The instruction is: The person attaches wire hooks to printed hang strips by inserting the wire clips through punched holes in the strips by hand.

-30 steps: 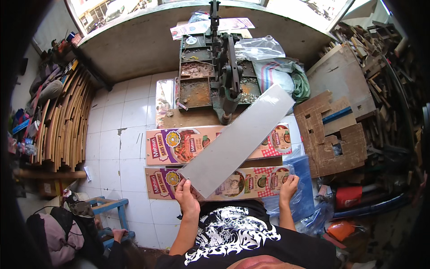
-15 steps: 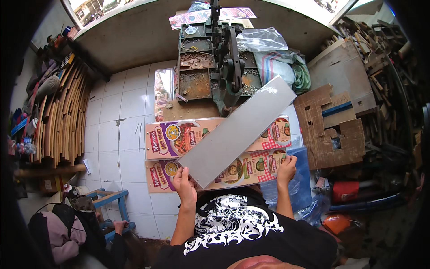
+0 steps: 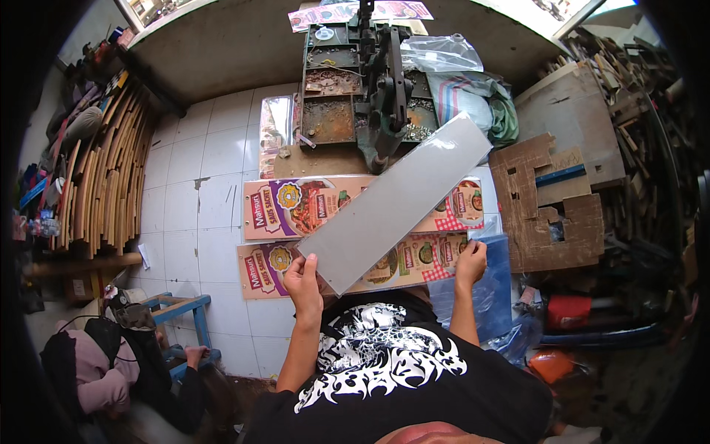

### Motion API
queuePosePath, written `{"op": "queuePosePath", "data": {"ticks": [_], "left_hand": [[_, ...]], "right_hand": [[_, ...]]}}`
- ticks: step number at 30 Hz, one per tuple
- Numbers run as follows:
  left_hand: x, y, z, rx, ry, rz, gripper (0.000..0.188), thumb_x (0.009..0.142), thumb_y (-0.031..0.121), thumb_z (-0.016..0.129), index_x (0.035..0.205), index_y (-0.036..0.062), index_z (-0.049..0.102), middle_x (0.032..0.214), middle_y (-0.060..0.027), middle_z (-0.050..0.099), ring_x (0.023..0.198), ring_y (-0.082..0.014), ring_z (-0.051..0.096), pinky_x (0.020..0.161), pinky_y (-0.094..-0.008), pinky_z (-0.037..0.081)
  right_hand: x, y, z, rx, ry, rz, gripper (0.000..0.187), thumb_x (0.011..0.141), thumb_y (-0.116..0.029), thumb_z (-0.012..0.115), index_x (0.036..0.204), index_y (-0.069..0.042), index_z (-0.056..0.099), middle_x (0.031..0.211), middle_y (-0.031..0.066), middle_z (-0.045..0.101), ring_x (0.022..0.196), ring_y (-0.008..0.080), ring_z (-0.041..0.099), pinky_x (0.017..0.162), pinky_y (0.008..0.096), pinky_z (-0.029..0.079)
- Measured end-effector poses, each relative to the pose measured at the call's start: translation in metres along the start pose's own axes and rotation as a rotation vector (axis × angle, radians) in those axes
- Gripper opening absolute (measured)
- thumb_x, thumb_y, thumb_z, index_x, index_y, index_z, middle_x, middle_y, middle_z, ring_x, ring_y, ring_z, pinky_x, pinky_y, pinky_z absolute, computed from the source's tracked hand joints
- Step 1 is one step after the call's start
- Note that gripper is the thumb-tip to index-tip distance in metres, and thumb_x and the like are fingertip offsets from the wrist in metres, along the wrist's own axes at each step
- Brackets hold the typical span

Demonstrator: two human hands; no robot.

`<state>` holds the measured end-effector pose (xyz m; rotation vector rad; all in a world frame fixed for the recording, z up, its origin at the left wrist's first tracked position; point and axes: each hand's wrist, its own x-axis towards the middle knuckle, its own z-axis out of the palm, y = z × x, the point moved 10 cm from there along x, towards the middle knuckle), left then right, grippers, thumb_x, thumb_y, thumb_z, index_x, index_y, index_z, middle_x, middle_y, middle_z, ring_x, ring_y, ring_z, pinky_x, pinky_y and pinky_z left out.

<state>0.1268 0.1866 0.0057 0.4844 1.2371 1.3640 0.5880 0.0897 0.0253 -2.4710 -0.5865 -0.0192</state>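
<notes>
A long grey plastic-faced strip [image 3: 399, 203] lies slantwise across two printed cardboard strips. My left hand [image 3: 303, 285] is closed on the near lower end of the grey strip, thumb on top. Below it is the nearer printed strip [image 3: 433, 263], pink and cream with food pictures. The right end of that strip is pinched in my right hand [image 3: 470, 265]. Just beyond lies the farther printed strip [image 3: 285, 211], partly covered by the grey one. A dark metal hand press [image 3: 384, 103] stands past them, between trays of small metal pieces [image 3: 329, 126].
Cut brown boards [image 3: 547, 214] lean at the right, near a striped sack [image 3: 462, 100]. Blue plastic sheets [image 3: 488, 296] lie beside my right forearm. Wooden slats [image 3: 111, 170] stack along the left. Another person [image 3: 103, 370] is by a blue stool [image 3: 196, 325] at lower left.
The whole scene sits a little higher in the picture, as the view has shifted. Both hands keep their hold, and the grey strip stays slanted over the printed ones.
</notes>
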Motion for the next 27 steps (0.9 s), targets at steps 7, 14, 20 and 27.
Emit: {"op": "queuePosePath", "data": {"ticks": [7, 14, 20, 27], "left_hand": [[-0.004, 0.007, -0.006, 0.052, 0.009, 0.045, 0.018, 0.096, 0.014, 0.063, 0.096, -0.0040, 0.063, 0.083, -0.0025, 0.066, 0.070, -0.0047, 0.058, 0.063, -0.0188, 0.047], [-0.009, 0.019, 0.025, -0.061, -0.335, -0.178, 0.039, 0.092, 0.007, 0.064, 0.127, -0.0062, 0.054, 0.114, -0.0125, 0.066, 0.098, -0.0148, 0.066, 0.087, -0.0289, 0.055], [-0.031, 0.039, 0.043, -0.121, -0.399, -0.199, 0.043, 0.091, 0.004, 0.063, 0.131, -0.0072, 0.053, 0.117, -0.0137, 0.066, 0.105, -0.0162, 0.063, 0.094, -0.0306, 0.051], [-0.057, 0.070, 0.064, -0.023, -0.450, -0.062, 0.046, 0.092, 0.009, 0.065, 0.134, -0.0069, 0.051, 0.119, -0.0139, 0.065, 0.109, -0.0171, 0.062, 0.097, -0.0306, 0.048]], "right_hand": [[0.024, 0.025, 0.003, 0.051, -0.024, -0.052, 0.028, 0.095, -0.029, 0.058, 0.097, -0.002, 0.065, 0.092, 0.0174, 0.070, 0.083, 0.0359, 0.066, 0.073, 0.0449, 0.049], [0.039, -0.018, -0.045, 0.369, 0.103, -0.057, 0.025, 0.097, -0.022, 0.062, 0.097, 0.003, 0.064, 0.085, 0.0107, 0.068, 0.076, 0.0177, 0.066, 0.066, 0.0307, 0.051], [-0.026, -0.155, -0.060, 0.821, -0.178, -0.286, 0.010, 0.092, -0.005, 0.068, 0.099, 0.002, 0.065, 0.089, 0.0099, 0.068, 0.077, 0.0126, 0.065, 0.068, 0.0238, 0.053], [-0.165, -0.266, -0.051, 0.938, -0.934, -0.784, 0.022, 0.089, 0.007, 0.066, 0.110, -0.001, 0.066, 0.106, 0.0208, 0.069, 0.094, 0.0259, 0.069, 0.081, 0.0300, 0.056]]}}
